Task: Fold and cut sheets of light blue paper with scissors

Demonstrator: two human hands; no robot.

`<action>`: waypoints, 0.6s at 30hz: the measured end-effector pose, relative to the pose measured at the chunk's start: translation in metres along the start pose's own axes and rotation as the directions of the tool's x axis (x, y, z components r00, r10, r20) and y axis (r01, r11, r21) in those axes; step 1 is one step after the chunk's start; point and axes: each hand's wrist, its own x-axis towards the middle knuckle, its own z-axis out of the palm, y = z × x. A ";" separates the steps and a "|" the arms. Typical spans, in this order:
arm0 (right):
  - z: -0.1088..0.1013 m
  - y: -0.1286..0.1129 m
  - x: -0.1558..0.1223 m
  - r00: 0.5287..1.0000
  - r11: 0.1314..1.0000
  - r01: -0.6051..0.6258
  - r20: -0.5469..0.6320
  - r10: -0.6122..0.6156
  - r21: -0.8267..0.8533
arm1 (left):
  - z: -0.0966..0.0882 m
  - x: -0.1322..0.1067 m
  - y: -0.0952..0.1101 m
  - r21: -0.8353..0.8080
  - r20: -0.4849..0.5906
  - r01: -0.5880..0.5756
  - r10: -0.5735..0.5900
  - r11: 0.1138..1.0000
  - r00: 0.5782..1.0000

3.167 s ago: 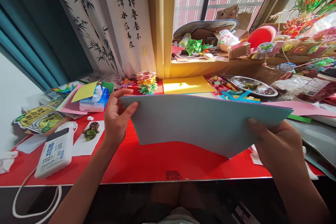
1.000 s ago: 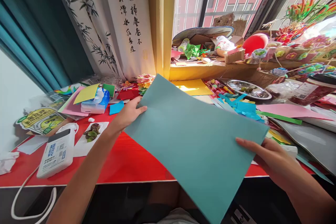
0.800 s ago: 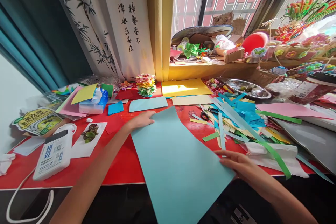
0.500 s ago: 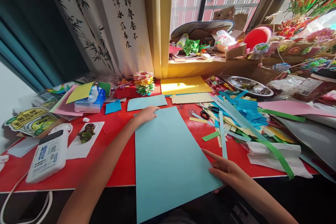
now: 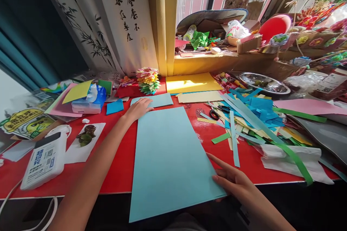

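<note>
A large light-blue sheet of paper (image 5: pixel 170 158), seemingly more than one layer at its lower edge, lies on the red table and hangs past the front edge. My right hand (image 5: pixel 234 178) grips its right edge near the lower corner, thumb on top and some fingers hidden underneath. My left hand (image 5: pixel 140 109) is stretched out past the sheet's top left corner, fingers extended over a smaller light-blue paper piece (image 5: pixel 162 100). Whether it presses on that piece I cannot tell.
Black-handled scissors (image 5: pixel 215 113) lie among coloured paper strips (image 5: pixel 260 115) on the right. Behind stand a folded-paper stack (image 5: pixel 148 81) and a yellow sheet (image 5: pixel 192 83). A white power bank (image 5: pixel 45 162) and a tissue pack (image 5: pixel 89 103) are on the left. A metal plate (image 5: pixel 282 88) sits far right.
My left hand has left the sheet's top left corner and moved left and away, onto the smaller blue piece. The large sheet has shifted slightly left; my right hand still holds it.
</note>
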 end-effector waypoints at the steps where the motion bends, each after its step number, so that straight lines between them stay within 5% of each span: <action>1: 0.000 0.001 0.001 1.000 1.000 0.003 -0.001 -0.003 0.001 | 0.001 0.001 -0.003 -0.001 0.008 -0.012 0.012 1.000 1.000; 9: -0.003 0.002 0.004 1.000 0.998 0.009 -0.011 -0.010 -0.055 | 0.006 0.003 -0.010 -0.005 0.026 -0.053 0.053 0.999 0.998; 18: -0.004 0.005 -0.003 0.980 0.978 0.000 -0.194 -0.042 -0.208 | 0.008 0.004 -0.011 -0.060 -0.003 -0.035 0.035 0.998 0.999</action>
